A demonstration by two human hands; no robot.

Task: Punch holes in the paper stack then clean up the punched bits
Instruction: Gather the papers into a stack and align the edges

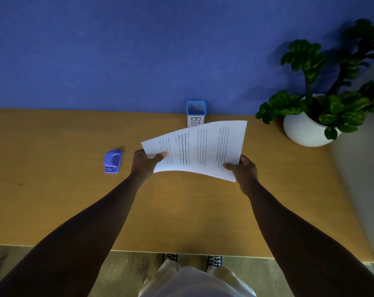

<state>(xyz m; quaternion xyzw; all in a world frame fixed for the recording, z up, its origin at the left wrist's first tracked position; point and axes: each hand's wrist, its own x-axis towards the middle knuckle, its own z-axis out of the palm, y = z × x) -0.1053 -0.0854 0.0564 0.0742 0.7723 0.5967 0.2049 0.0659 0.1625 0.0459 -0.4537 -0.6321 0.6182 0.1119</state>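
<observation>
Matt white paper stack (200, 148), smooth wood-look desk (53, 200), glossy blue plastic hole punch (112, 161), felt-like wall panel (117, 50)

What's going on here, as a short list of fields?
surface: wooden desk against a blue wall
papers: printed stack, lifted off the desk, bowed
left hand: grips the stack's left corner
right hand: grips its right corner
punch: purple, on the desk left of the hands, untouched
bin: small, blue-rimmed, behind the papers
plant: white pot, far right
</observation>
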